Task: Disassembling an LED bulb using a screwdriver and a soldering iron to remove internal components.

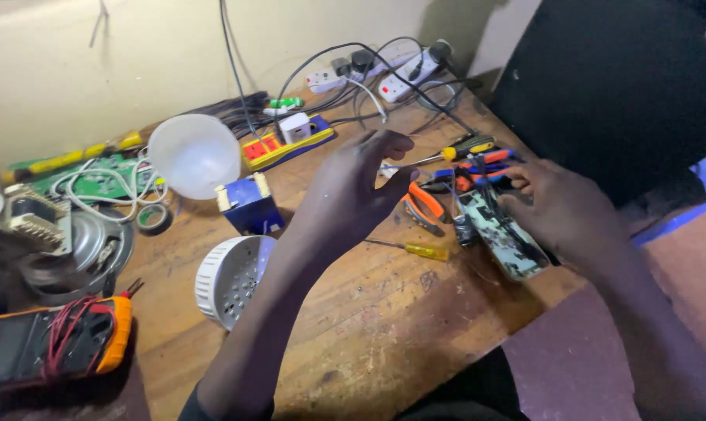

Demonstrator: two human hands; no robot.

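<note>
Under the right hand [560, 206], circuit board [503, 232] points away.

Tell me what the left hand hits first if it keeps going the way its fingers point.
The left hand points up and right across the bench. First in that line is probably the yellow-handled screwdriver beside the pliers, though the hand looks raised, so it might pass above them.

this is a small electronics repair workshop. a scuffed wooden workbench [368, 327] carries an orange-cased multimeter [53, 343], a green circuit board [95, 181], yellow-handled screwdrivers [415, 249] and white power strips [404, 74].
</note>
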